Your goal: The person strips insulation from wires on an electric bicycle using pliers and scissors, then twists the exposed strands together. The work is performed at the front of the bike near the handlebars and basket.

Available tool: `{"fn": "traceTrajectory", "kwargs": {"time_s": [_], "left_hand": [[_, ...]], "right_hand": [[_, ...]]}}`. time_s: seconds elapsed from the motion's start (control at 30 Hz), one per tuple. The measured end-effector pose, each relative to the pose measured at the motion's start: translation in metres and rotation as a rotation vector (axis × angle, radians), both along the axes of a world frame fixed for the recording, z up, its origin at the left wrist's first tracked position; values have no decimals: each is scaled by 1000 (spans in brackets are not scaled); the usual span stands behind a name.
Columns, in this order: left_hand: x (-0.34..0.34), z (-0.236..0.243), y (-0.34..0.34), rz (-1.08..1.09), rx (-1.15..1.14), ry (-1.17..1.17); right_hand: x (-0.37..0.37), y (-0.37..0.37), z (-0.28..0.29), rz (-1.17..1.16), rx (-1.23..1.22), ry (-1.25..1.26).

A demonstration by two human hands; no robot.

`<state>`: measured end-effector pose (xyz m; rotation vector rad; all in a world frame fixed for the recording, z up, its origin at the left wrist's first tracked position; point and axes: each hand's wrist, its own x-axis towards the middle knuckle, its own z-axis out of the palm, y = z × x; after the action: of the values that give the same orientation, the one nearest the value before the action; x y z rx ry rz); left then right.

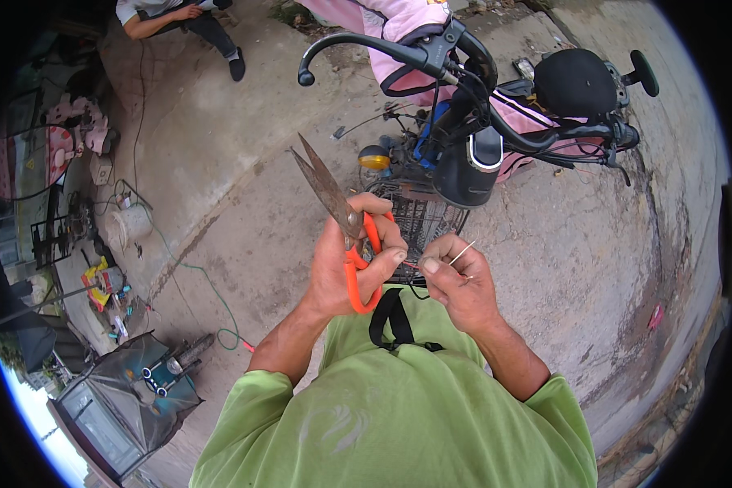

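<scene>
A pair of scissors (327, 185) with worn, rusty blades and orange handles is in my left hand (331, 268). Its blades are slightly apart and point up and away, with the handles looped about my fingers. A short stretch of thin red wire (411, 264) shows between the fingertips of both hands. My right hand (468, 297) is closed in a pinch on the wire's other end. A thin pale strand (463, 252) sticks out above its fingers; whether it joins the red wire is hidden.
Ahead stands a two-wheeler with a black handlebar (374, 42), a headlight (464, 183), a wire basket (451, 220), an amber lamp (374, 157) and a pink cover (403, 24). A green cable (220, 301) and a white bucket (128, 225) lie left. A seated person (211, 32) is far left.
</scene>
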<state>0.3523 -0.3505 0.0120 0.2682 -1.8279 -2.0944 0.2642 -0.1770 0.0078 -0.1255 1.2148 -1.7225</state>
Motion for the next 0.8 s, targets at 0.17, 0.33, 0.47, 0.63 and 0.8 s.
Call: {"fn": "traceTrajectory", "kwargs": {"time_s": [0.17,0.33,0.47,0.63,0.8], "left_hand": [[-1,0,-18,29,-21,20],[4,5,-34,110,50,-7],[13,3,-16,-40,-70,-226],[28,-14,1,-136,33,-325],[30,-21,-9,36,44,-107]], "right_hand": [[0,5,-1,136,118,139],[-3,6,-3,46,99,37],[-4,-2,3,-15,81,25],[-4,-5,0,-66,92,98],[-5,-4,-5,-65,110,93]]}}
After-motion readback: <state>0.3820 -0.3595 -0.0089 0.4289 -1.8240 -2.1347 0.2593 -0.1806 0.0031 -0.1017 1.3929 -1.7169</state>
